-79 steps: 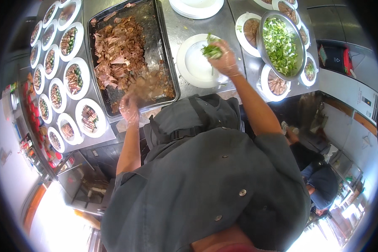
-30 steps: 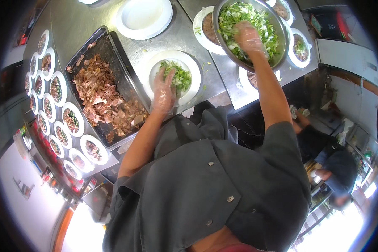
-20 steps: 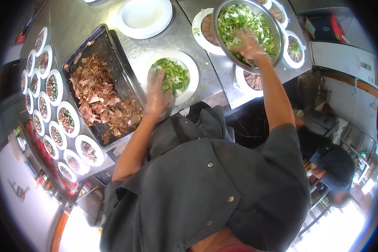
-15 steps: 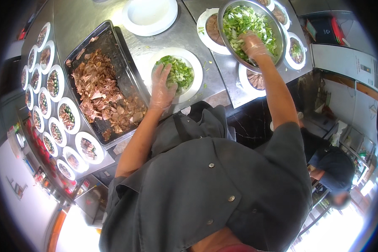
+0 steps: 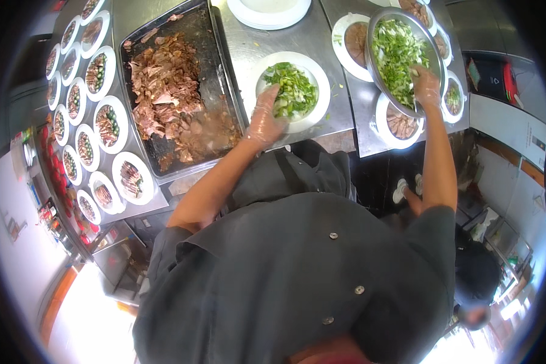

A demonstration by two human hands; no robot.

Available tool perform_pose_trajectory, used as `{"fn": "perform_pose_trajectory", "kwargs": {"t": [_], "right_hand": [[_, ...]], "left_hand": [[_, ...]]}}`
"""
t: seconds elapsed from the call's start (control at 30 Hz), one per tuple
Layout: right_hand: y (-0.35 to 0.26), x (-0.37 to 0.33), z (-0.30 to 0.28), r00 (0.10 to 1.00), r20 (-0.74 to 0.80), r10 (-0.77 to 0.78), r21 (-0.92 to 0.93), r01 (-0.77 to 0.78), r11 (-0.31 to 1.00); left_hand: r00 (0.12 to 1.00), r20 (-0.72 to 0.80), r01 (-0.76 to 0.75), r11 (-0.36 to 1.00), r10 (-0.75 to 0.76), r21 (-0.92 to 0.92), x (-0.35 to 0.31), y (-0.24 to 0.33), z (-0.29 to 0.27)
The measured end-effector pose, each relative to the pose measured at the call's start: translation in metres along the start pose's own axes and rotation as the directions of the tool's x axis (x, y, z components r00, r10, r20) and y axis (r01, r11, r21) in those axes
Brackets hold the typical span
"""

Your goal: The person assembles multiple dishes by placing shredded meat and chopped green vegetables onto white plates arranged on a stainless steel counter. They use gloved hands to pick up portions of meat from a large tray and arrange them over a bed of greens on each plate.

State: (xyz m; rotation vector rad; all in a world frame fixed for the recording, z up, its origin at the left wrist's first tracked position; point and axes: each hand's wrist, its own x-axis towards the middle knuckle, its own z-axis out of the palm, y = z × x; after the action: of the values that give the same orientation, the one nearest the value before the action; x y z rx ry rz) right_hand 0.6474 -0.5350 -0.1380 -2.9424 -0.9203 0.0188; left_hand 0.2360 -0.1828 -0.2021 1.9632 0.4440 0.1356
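My left hand (image 5: 266, 119), in a clear glove, rests at the near-left rim of a white plate (image 5: 323, 91). Its fingers lie apart against a heap of chopped green onions (image 5: 290, 91) on that plate. Farther right, my gloved right hand (image 5: 426, 88) is closed on the near-right rim of a metal bowl (image 5: 377, 77), with some finger parts inside. Chopped green onions (image 5: 399, 54) fill much of the bowl. It is tilted above plates of sliced meat, among them a near plate (image 5: 381, 130) and a left plate (image 5: 344, 59).
A dark tray (image 5: 207, 73) of chopped cooked meat (image 5: 167, 85) lies left of my plate. Stacked white plates (image 5: 270, 18) stand behind it. Several filled plates (image 5: 133, 193) crowd the table's left end. Another person (image 5: 476, 267) is at the lower right.
My right hand has moved from the greens inside the bowl to its rim, and the bowl looks more tilted. My left hand has slid toward the plate's near-left edge. The view has shifted.
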Motion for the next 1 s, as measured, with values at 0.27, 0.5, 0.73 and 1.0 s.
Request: {"fn": "perform_pose_trajectory", "kwargs": {"t": [0.27,0.5,0.73,1.0], "right_hand": [[-0.088,-0.001,-0.006,0.949,0.306,0.080,-0.071,-0.061,0.996],[-0.047,0.008,0.009,0.990,0.132,0.050,0.085,-0.062,0.994],[-0.064,-0.008,-0.048,0.897,0.194,0.398,0.226,-0.436,0.871],[-0.129,-0.063,-0.054,0.972,-0.061,0.226,0.892,-0.049,0.449]], "left_hand": [[0.988,-0.132,-0.050,0.970,0.083,0.238,0.059,0.005,0.000],[0.899,-0.237,0.319,0.921,-0.369,-0.225,0.045,-0.015,-0.032],[0.920,-0.049,0.392,0.916,-0.389,0.087,0.065,0.022,-0.023],[0.863,0.154,0.433,0.546,-0.482,-0.717,0.046,0.034,-0.057]]}}
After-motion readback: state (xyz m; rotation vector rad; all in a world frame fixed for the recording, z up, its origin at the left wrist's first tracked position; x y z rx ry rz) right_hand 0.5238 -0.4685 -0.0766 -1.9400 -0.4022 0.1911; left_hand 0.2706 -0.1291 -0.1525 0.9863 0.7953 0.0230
